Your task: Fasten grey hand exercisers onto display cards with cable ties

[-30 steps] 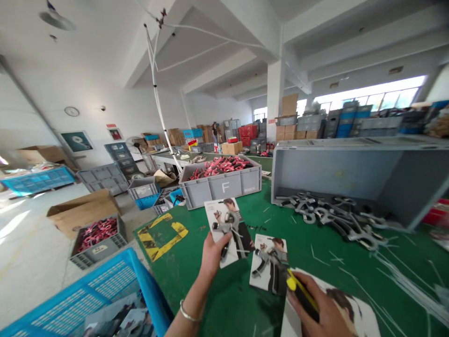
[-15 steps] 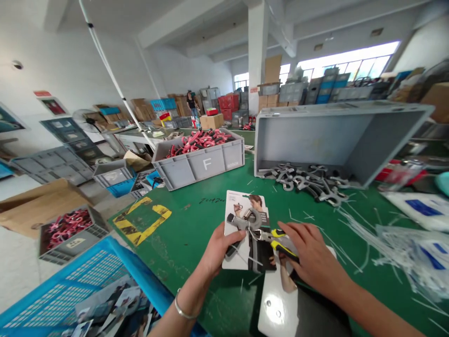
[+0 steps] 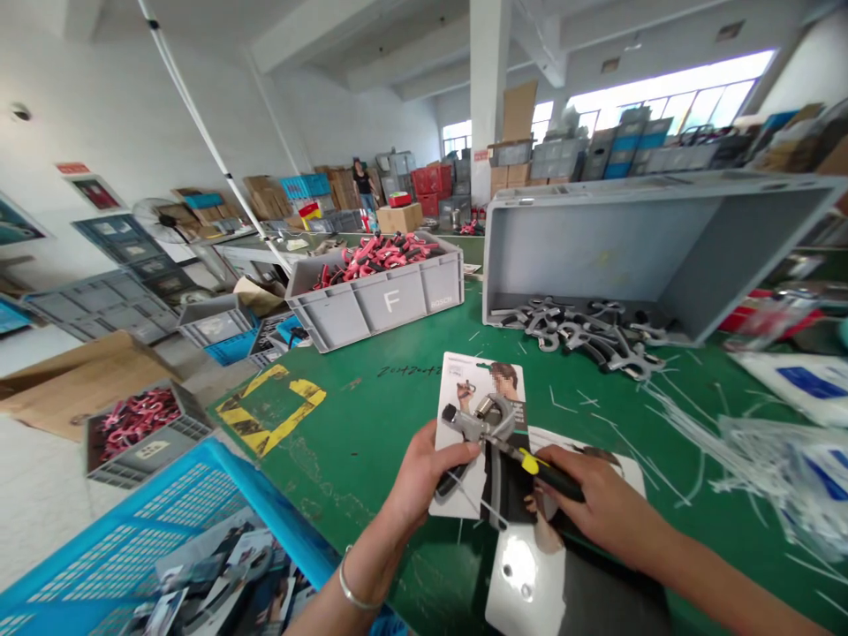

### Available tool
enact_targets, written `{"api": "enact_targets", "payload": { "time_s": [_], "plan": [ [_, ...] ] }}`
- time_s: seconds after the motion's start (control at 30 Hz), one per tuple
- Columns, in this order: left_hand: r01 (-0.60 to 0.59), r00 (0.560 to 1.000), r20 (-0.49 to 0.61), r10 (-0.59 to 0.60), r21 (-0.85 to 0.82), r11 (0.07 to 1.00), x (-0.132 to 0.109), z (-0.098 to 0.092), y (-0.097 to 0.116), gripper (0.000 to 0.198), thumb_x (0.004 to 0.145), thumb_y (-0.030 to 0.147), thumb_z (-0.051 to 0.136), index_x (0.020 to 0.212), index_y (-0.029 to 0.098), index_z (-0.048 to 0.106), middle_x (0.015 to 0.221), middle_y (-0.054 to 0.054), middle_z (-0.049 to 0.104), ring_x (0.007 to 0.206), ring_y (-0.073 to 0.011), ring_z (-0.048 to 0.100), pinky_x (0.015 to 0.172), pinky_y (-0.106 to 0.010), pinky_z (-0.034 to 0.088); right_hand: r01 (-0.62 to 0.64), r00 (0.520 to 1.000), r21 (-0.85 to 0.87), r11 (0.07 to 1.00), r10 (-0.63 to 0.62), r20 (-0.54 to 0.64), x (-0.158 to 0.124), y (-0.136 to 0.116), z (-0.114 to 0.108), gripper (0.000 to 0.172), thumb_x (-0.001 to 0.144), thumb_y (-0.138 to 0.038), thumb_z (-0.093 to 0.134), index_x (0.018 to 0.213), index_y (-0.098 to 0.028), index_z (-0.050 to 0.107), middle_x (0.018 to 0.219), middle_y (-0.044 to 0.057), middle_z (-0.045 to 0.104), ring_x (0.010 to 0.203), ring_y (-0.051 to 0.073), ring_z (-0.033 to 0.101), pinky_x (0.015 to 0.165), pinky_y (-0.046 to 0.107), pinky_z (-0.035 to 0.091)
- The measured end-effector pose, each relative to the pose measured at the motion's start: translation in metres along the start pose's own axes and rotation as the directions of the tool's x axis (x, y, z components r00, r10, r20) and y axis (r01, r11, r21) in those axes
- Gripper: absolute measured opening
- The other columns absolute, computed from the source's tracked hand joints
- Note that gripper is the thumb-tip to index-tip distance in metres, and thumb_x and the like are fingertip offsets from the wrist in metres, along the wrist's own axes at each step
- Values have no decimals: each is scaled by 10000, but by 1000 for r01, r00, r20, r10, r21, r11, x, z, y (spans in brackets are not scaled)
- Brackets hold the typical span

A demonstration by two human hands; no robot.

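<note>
Hand exerciser [image 3: 478, 426] sits against a printed card [image 3: 464, 375], and your left hand [image 3: 430, 477] clenches both, just above the green tabletop [image 3: 371, 397]. Your right hand [image 3: 596, 499] grasps a yellow-and-black tool [image 3: 553, 475], its metal tip reaching to the exerciser's grey body. Another card [image 3: 530, 592] lies under your right hand. Far off, a grey crate [image 3: 390, 302] marked F holds red-and-black parts. To the right, a tipped grey crate [image 3: 596, 238] stands behind a heap of exercisers [image 3: 583, 336]. Near left, a blue crate [image 3: 199, 495] holds cards.
</note>
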State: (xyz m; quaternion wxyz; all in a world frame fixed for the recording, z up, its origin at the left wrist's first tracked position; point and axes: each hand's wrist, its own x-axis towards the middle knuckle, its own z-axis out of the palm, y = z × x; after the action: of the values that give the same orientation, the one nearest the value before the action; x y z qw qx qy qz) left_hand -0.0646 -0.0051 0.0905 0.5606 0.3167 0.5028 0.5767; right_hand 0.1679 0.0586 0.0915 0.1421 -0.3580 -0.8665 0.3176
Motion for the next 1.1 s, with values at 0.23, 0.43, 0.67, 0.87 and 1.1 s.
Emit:
{"api": "enact_targets", "payload": {
  "time_s": [0.23,0.43,0.67,0.87,1.1],
  "plan": [
    [-287,946,-120,299,111,952,-33,43,10,389,726,303,806,1060,187,644,949,-31,737,807,-187,664,719,-264,524,-129,991,223,966,129,14,-39,-8,-5,364,955,-485,476,1101,-202,652,840,70,736,726,224,691,680,315,559],
    [-233,958,-208,199,-152,961,18,46,8,361,710,317,786,1007,149,668,949,-66,747,750,-193,684,712,-296,533,119,976,-76,990,-131,-174,-57,3,-2,336,877,-365,546,1189,-281,637,1119,91,728,982,306,704,823,411,581],
    [-343,888,-400,228,-245,907,34,34,-11,462,783,385,744,1184,193,617,1151,-79,721,980,-232,708,814,-323,560,-44,949,-243,969,-36,-312,-33,6,4,445,963,-451,491,1355,-242,461,1309,106,600,1170,269,602,980,435,522],
    [-469,811,-445,379,-110,876,24,52,-9,460,870,394,665,1285,246,531,1270,-56,668,1162,-231,637,965,-341,519,-24,957,-276,961,-58,-285,-23,5,18,463,949,-362,535,1382,-230,438,1315,111,582,1232,280,543,1046,479,460],
    [-502,793,-422,439,-47,863,18,57,-11,513,875,366,670,1333,252,471,1322,-64,634,1215,-239,604,1020,-339,484,-42,952,-231,972,-32,-306,-17,-1,20,445,967,-414,509,1365,-217,475,1317,128,597,1215,289,566,1031,491,465]
  ]
}}
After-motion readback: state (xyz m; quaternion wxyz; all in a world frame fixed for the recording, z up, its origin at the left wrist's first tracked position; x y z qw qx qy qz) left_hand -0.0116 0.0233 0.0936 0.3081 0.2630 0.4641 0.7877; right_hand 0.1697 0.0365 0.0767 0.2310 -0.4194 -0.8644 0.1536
